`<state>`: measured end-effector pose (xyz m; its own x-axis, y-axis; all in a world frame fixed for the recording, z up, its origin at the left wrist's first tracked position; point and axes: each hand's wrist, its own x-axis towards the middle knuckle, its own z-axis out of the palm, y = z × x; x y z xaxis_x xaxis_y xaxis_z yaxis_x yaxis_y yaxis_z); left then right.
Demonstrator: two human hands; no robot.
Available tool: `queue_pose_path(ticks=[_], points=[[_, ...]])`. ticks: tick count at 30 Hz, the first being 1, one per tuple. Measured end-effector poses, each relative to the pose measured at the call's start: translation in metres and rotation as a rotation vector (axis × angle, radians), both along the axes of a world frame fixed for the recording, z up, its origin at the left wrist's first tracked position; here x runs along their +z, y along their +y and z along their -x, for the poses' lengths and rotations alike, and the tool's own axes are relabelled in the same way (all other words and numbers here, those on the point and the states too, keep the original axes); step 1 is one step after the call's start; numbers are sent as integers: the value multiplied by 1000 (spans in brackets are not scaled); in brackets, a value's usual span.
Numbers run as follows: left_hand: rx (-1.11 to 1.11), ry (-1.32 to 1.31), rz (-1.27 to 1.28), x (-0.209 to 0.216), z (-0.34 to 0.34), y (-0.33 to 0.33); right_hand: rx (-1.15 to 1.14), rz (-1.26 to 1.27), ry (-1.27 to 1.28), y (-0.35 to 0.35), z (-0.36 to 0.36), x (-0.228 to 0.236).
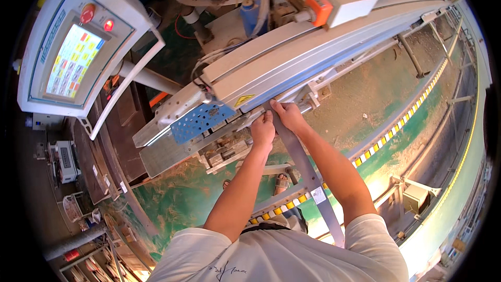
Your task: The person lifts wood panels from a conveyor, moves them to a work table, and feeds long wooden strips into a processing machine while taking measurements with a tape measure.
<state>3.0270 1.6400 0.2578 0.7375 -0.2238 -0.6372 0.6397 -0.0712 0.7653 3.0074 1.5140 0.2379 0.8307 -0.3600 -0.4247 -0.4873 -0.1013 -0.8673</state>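
A long, narrow grey-brown strip board with a small white label runs from the machine's edge back toward my body, on the right side of my torso. My right hand is closed around its far end, thumb on top. Close beside it, my left hand pinches the strip's left edge. The far tip of the strip lies against the side of a long edge-banding machine, under its beige hood. How far the tip reaches in is hidden. A perforated blue plate sits on the machine left of my hands.
A control panel with a lit touchscreen and red button stands at the left. An orange box is fixed on the machine. A roller conveyor with yellow and white rollers curves along the right and passes near my body.
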Motion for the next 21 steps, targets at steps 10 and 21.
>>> queue_pose_path(ticks=[10, 21], points=[[-43, -16, -62, 3, 11, -106, 56, 153, 30, -103, 12, 28], [-556, -10, 4, -6, 29, -30, -541, 227, -480, 10, 244, 62]])
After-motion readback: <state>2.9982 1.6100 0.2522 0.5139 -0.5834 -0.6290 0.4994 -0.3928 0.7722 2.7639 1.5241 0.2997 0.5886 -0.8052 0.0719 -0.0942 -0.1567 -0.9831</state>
